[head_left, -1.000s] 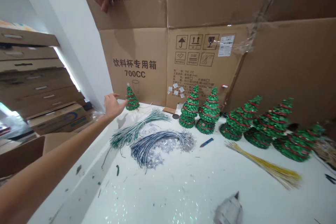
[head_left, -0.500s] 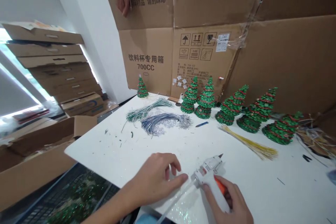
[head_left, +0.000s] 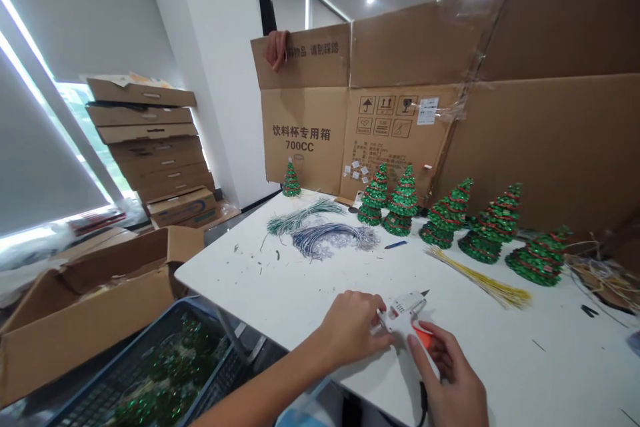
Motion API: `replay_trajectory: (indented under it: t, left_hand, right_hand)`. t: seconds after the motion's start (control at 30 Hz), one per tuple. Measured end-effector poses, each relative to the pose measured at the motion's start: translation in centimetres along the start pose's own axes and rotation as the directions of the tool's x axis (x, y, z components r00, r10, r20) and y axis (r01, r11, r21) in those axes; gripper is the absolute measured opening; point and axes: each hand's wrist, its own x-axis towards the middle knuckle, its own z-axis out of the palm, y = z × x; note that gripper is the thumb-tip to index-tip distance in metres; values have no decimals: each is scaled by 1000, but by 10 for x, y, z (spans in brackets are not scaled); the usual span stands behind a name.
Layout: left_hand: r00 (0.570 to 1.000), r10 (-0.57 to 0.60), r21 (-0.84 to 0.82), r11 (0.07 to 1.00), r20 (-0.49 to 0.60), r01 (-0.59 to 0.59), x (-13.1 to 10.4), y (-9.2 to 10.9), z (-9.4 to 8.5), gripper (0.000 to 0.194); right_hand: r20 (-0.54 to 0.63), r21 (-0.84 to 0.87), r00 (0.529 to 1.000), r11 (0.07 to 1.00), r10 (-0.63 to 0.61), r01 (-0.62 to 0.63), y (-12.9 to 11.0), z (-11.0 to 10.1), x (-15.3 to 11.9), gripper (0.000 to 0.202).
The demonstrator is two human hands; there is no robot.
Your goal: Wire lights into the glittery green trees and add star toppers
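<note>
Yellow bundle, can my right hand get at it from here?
Probably yes: the yellow bundle lies on the table ahead of the right hand, and nothing seems to stand between them. But that hand is holding the glue gun, so it would likely have to let go first.

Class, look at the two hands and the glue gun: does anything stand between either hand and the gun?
Nothing visible does. The right hand is wrapped around the glue gun at its handle, and the left hand is right at its back end. The yellow strands lie beyond the gun, not between.
</note>
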Motion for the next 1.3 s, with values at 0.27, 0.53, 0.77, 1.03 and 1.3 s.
replay_trajectory:
  t: [0.27, 0.53, 0.77, 1.03, 1.3]
  left_hand:
    - [986, 150, 12, 989, -78, -149, 1, -36, -40, 33]
    - [977, 189, -13, 982, -96, -191, -8, -103, -88, 24]
    - [987, 127, 19, 992, -95, -125, -12, -150, -121, 30]
    - [992, 107, 53, 993, -71, -103, -8, -178, -137, 43]
    - [996, 50, 124, 991, -73, -41, -14, -195, -136, 46]
  right_hand:
    - [292, 207, 943, 973, -161, 102, 18, 7, -9, 49]
    - [491, 176, 859, 982, -147, 67, 11, 1, -9, 38]
    - [447, 245, 891, 969, -87, -28, -9, 1, -2, 38]
    - [365, 266, 929, 963, -59, -43, -16, 6, 2, 38]
    - [54, 306, 997, 949, 60, -74, 8, -21, 100, 30]
